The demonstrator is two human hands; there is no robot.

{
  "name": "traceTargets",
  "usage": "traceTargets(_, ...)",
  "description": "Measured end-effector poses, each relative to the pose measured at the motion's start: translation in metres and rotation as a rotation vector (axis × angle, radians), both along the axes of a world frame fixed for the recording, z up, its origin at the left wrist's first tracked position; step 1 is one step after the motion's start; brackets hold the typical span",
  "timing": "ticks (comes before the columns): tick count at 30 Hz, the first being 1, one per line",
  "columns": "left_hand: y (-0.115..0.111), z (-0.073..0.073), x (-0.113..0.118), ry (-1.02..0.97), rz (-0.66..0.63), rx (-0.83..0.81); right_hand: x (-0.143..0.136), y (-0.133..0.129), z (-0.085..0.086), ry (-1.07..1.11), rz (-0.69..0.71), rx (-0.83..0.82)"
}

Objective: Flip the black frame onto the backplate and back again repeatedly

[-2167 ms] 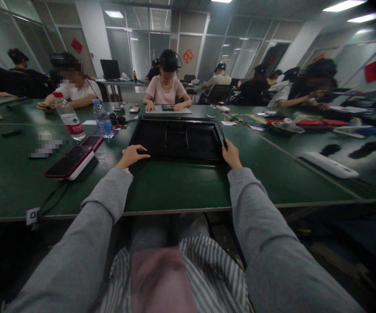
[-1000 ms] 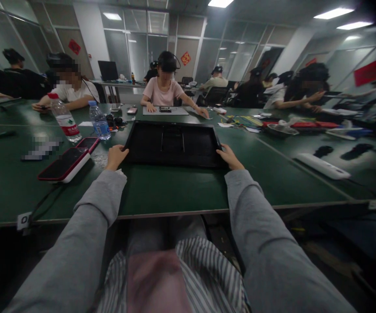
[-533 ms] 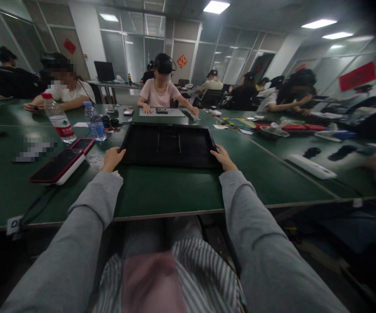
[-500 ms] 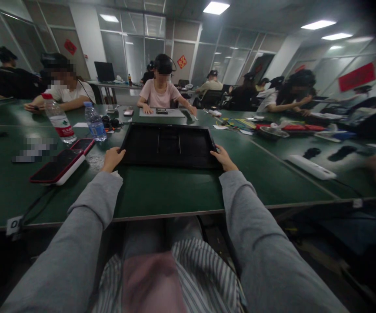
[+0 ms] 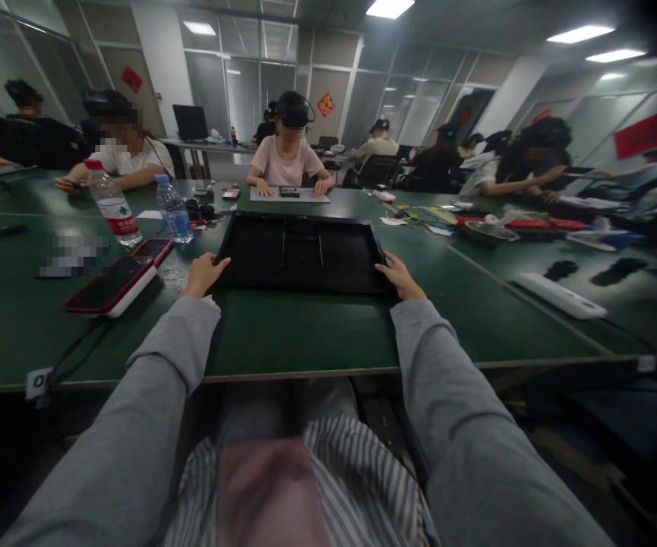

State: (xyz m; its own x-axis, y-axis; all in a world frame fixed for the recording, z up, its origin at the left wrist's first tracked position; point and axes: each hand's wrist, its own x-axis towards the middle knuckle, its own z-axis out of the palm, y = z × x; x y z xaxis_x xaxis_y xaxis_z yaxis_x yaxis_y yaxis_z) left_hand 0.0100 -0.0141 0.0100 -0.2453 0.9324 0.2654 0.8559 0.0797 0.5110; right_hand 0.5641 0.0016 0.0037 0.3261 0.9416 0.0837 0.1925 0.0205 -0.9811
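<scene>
A wide black rectangular tray (image 5: 248, 262) with a raised rim lies in front of me on the green table (image 5: 305, 330). Two thin pale bars (image 5: 321, 251) run across its middle; I cannot make out what they are. My left hand (image 5: 206, 273) grips the tray's left edge, its thumb over the rim. At the right edge, my right hand (image 5: 401, 276) holds on the same way, thumb on top. The fingers beneath the rim are hidden on both sides.
Left of the tray stand two water bottles (image 5: 116, 213), with red-edged phones (image 5: 115, 285) in front of them. A white power strip (image 5: 560, 295) lies to the right. Cables (image 5: 427, 216) and bagged items sit farther back. A person in pink (image 5: 288, 159) sits opposite.
The view has swung slightly, so everything sits a little farther right. Both my hands stay on the tray's sides. The person opposite has drawn one hand back to the grey board.
</scene>
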Motion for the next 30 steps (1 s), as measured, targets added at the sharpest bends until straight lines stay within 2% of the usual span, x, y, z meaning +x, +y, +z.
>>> traceTargets(6, -0.002, 0.001, -0.001, -0.015, 0.064, 0.018, 0.012, 0.006, -0.004, 0.09, -0.012, 0.061)
traceTargets(9, -0.005, 0.001, -0.002, -0.004, 0.1, 0.049, 0.014, 0.006, -0.002, 0.104, -0.071, 0.071)
traceTargets(13, -0.011, 0.0, 0.0, 0.06, 0.165, 0.093, 0.02, 0.005, 0.002, 0.076, -0.251, 0.129)
traceTargets(18, -0.015, -0.004, 0.003, 0.153, 0.14, 0.091, 0.037, -0.002, 0.006, 0.01, -0.532, 0.237)
traceTargets(23, -0.013, -0.009, 0.0, 0.158, 0.045, -0.038, 0.051, -0.015, 0.006, -0.079, -0.853, 0.091)
traceTargets(26, -0.01, -0.012, -0.002, 0.169, 0.01, -0.06, 0.052, -0.027, 0.008, -0.073, -0.944, 0.007)
traceTargets(30, -0.006, -0.01, -0.005, 0.17, -0.009, 0.047, 0.058, -0.034, 0.01, -0.065, -1.023, -0.079)
